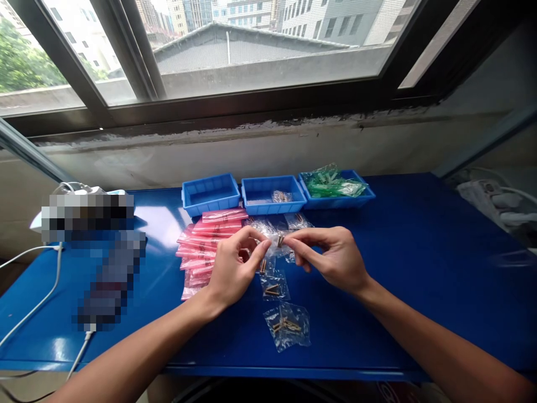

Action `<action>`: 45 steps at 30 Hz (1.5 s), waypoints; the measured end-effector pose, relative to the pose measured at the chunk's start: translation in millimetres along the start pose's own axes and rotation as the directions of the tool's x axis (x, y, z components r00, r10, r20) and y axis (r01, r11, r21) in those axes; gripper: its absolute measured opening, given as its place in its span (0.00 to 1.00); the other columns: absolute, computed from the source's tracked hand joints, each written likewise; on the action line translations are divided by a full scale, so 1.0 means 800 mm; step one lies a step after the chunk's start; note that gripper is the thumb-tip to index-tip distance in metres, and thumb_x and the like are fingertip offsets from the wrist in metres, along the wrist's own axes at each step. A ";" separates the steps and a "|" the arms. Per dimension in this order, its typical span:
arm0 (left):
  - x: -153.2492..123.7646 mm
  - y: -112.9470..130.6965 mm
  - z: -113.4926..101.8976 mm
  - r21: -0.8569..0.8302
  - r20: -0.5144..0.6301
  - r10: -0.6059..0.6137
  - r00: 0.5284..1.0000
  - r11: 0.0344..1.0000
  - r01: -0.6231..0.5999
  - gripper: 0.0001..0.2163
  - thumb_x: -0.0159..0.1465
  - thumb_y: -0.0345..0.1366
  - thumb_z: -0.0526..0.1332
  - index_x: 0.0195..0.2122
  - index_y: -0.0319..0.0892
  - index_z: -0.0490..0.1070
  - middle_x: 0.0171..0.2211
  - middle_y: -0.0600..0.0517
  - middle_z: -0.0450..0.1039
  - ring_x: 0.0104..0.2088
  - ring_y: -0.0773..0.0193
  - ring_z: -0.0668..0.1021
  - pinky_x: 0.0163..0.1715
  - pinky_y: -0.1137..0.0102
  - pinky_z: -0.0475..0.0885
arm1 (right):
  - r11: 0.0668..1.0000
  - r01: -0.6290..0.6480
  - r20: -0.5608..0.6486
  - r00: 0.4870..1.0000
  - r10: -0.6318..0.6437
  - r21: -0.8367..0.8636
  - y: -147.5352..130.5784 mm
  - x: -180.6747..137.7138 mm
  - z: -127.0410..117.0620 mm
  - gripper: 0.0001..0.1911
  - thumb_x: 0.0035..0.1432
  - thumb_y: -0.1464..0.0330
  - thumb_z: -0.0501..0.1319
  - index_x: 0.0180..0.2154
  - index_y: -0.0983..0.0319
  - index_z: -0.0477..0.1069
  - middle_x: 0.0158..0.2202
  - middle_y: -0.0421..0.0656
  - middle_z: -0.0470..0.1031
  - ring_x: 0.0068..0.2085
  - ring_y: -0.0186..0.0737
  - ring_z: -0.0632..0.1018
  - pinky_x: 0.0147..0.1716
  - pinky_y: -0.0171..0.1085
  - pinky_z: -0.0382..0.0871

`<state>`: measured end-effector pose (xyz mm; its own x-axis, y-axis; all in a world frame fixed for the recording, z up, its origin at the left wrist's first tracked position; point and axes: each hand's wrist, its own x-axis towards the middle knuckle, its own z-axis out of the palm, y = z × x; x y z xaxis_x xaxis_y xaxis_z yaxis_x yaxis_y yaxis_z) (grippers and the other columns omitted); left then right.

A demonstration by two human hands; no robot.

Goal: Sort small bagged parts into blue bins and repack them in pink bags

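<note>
Nearest me, my forearms reach in from the bottom corners over a glossy blue metal tabletop (423, 324). My left hand (232, 270) and right hand (331, 258) are close together, fingertips meeting on a small clear plastic bag (271, 246) that they pinch just above the table, with a slim brass pin (280, 240) showing in it between them.

Just below my hands, in a loose line running toward me, lie three more clear bags of brass pins: the closest bag (287, 327), a middle bag (274, 287), and a third bag (263, 266) right beside my left fingers. Beside my left hand sits a fanned stack of flat pink plastic bags (205, 246) with dark printing. Just behind my hands lie further clear plastic bags (297, 221).

Farther on, three shallow blue plastic bins stand in a row: the left bin (211, 194), the middle bin (272, 196) with a small clear bag (281, 196) inside, and the right bin (335, 195) heaped with crumpled green plastic bags (333, 182). Off to the left, a pixelated object (94, 257) is too blurred to tell, and a white cable (31, 296) runs from it. Beyond everything is a dark-framed window (268, 95) overlooking rooftops.
</note>
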<state>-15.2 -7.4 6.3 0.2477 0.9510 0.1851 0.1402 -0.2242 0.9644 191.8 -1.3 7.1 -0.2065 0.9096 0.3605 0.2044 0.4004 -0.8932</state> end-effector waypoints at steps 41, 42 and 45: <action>0.002 0.004 0.002 -0.012 0.101 -0.109 0.989 0.994 0.111 0.11 0.72 0.44 0.59 0.46 0.42 0.68 0.23 0.58 0.68 0.21 0.68 0.71 0.24 0.74 0.66 | 0.781 -0.403 0.068 0.903 0.425 0.477 0.028 0.024 -0.014 0.21 0.59 0.57 0.73 0.51 0.60 0.83 0.47 0.51 0.86 0.38 0.45 0.87 0.31 0.37 0.81; 0.002 0.004 0.002 -0.011 0.100 -0.110 0.989 0.994 0.111 0.11 0.72 0.44 0.59 0.46 0.42 0.68 0.23 0.58 0.68 0.22 0.68 0.71 0.24 0.74 0.66 | 0.817 -0.391 0.062 0.912 0.404 0.424 0.027 0.024 -0.015 0.21 0.60 0.57 0.72 0.50 0.61 0.83 0.42 0.50 0.86 0.33 0.43 0.86 0.26 0.36 0.79; 0.002 0.004 0.001 -0.009 0.106 -0.110 0.988 0.994 0.112 0.10 0.72 0.44 0.59 0.46 0.42 0.68 0.23 0.58 0.68 0.22 0.68 0.70 0.24 0.74 0.65 | 0.956 -0.270 -0.068 0.958 0.278 0.112 0.024 0.021 -0.022 0.18 0.64 0.55 0.67 0.45 0.63 0.83 0.27 0.43 0.81 0.21 0.36 0.76 0.19 0.35 0.69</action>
<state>-13.7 -7.1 9.6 0.3305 0.9421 0.0565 0.1584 -0.1144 0.9807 208.7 24.1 0.5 -0.0760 0.9905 0.1149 0.1442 0.1249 -0.9816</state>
